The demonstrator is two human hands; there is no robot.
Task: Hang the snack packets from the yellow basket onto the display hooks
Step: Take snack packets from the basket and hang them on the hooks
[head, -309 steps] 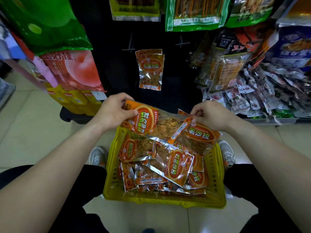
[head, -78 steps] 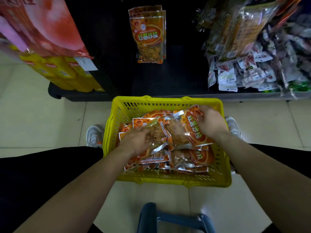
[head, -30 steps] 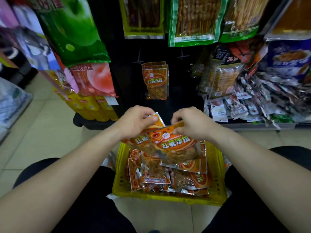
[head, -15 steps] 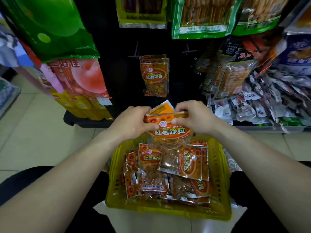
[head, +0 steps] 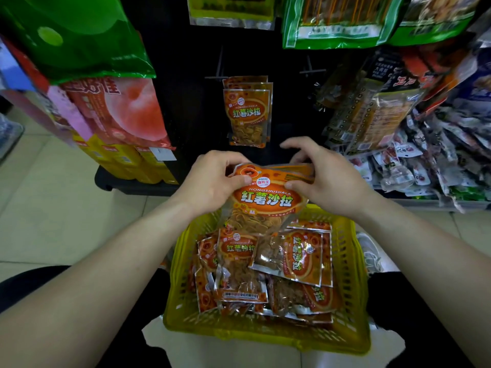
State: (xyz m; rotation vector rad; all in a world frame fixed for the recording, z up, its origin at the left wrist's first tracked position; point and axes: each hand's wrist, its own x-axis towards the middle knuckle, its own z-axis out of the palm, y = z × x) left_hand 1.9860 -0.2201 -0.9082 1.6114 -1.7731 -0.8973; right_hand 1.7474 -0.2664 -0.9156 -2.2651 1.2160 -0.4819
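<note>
An orange snack packet [head: 263, 205] hangs upright above the yellow basket [head: 348, 293], with at least one more packet stacked behind it. My left hand [head: 212, 181] pinches its top left corner and my right hand [head: 326, 179] pinches its top right. Several more orange packets [head: 289, 258] lie in the basket between my knees. On the black display panel, a few identical packets [head: 248, 112] hang from a hook, just above and beyond my hands. An empty hook [head: 309, 71] sticks out to the right of them.
Large green, pink and yellow bags [head: 111, 107] hang at the left. Green packs [head: 334, 19] hang above. Dark and small white packets [head: 414, 144] crowd the right shelf. The beige tiled floor [head: 53, 197] lies to the left.
Both hands lifted packets out of the basket and turned the front one upright, facing me. In the last half second the hands barely moved.
</note>
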